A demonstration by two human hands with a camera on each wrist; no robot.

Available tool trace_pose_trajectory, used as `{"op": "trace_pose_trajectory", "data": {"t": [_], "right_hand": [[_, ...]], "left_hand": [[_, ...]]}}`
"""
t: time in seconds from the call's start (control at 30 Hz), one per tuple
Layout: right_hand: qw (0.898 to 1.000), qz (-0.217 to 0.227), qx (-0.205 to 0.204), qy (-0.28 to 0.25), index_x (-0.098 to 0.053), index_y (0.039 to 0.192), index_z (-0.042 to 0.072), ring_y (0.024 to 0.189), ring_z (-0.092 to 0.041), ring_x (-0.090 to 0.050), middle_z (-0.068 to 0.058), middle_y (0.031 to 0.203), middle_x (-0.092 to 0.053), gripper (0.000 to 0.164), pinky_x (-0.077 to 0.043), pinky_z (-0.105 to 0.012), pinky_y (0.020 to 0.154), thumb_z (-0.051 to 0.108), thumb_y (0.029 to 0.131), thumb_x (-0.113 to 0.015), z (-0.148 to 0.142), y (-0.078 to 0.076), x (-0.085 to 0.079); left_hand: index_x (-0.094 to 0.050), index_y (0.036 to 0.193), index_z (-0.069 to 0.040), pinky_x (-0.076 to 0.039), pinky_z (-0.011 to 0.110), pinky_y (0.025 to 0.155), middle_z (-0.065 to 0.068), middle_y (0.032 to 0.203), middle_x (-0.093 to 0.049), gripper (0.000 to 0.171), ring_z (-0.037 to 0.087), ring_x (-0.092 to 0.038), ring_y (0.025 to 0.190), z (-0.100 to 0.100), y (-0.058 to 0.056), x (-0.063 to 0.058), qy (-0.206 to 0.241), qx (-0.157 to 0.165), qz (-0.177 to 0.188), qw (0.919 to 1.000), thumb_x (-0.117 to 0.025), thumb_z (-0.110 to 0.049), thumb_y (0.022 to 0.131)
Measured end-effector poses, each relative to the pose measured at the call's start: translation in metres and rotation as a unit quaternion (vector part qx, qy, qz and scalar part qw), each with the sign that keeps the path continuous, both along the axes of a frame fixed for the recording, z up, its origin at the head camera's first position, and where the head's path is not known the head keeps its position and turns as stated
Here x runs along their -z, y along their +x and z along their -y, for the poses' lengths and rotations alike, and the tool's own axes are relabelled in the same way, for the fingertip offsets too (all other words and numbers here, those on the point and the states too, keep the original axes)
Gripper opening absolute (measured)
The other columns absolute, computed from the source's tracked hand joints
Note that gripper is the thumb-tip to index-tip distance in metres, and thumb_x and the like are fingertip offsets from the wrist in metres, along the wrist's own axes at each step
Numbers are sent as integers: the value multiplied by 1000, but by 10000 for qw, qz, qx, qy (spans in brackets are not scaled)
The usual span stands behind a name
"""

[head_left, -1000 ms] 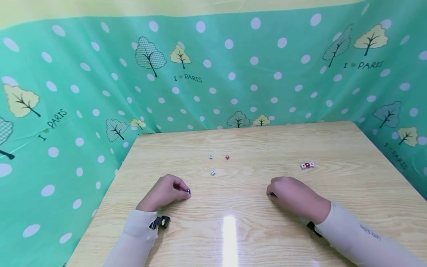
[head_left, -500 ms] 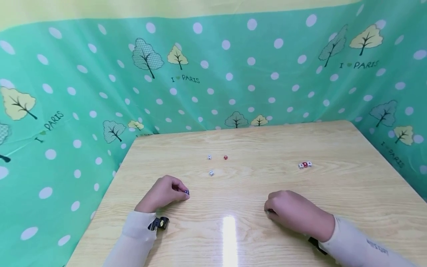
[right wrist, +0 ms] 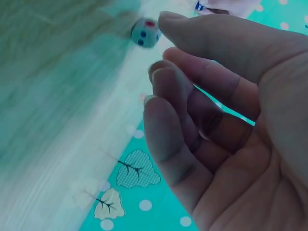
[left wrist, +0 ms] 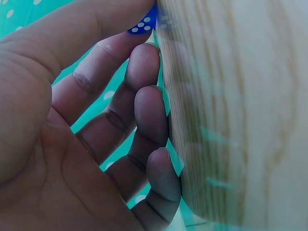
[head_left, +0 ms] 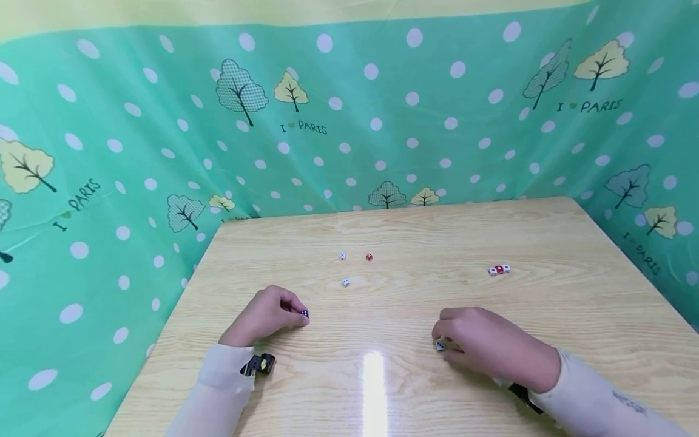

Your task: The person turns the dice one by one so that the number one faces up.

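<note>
At the bottom of the head view, two arms in pale sleeves lie on the light wooden worktop (head_left: 382, 388). A small black clip (head_left: 261, 363) sits at the left cuff.

The left hand (head_left: 266, 315) is in the lower left part of the frame. Its fingers (left wrist: 144, 67) are curled, and the thumb and first finger pinch a little blue die (head_left: 304, 313) with white dots. In the left wrist view the blue die (left wrist: 146, 21) shows at the top, squeezed at the fingertips right against the wood.

The right hand (head_left: 483, 346) is in the lower right part of the frame. A small white die (head_left: 440, 346) sits on the worktop just at its fingertips. In the right wrist view this white die (right wrist: 146, 32) is at the top, just beside the tip of the first finger. The fingers (right wrist: 168, 96) are loosely bent and hold nothing. I cannot tell if the fingertip touches the die.

Farther up, near the middle, a white die (head_left: 346, 282) lies alone. Behind it are another white die (head_left: 341, 256) and a red die (head_left: 369, 257), side by side but apart.

At the right, three dice (head_left: 499, 270), red and white, sit touching in a short row.

Behind the worktop hangs a green cloth (head_left: 349, 121) with white dots and trees.
</note>
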State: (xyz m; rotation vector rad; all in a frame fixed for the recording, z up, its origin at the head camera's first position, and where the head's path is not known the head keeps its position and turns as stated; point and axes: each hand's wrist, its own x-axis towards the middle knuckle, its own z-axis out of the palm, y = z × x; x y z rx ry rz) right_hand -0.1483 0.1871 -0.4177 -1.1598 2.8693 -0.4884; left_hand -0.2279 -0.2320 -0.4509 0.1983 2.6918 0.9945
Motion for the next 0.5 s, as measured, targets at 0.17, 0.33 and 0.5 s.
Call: {"op": "trace_pose_trajectory", "data": {"t": [0.17,0.33,0.5], "right_hand": [[9989,-442,-125,-16,-67,79,21,65,4,-43,13,77,-53,22,-46,-18,60,10,81,-85,4,0,6],[9988,-475,-74,22,-64,74,21,62,3,-41,14,73,-48,25,-43,-17,58,6,81,-83,5,-1,10],[9992,-381,-119,0,-66,75,21,64,4,-43,15,75,-51,24,-46,-17,59,6,82,-83,5,-2,13]], "left_hand": [[-79,80,-24,-50,32,71,-7,83,-74,12,15,-63,78,1,-1,-2,-3,-14,-39,10000,-91,-23,79],[-78,81,-23,-49,33,70,-6,82,-73,13,16,-61,78,0,-2,-3,32,25,-41,10000,-91,-23,79],[-79,81,-23,-49,33,71,-6,82,-73,13,16,-61,78,0,0,-1,9,26,-4,10000,-91,-23,79]]}}
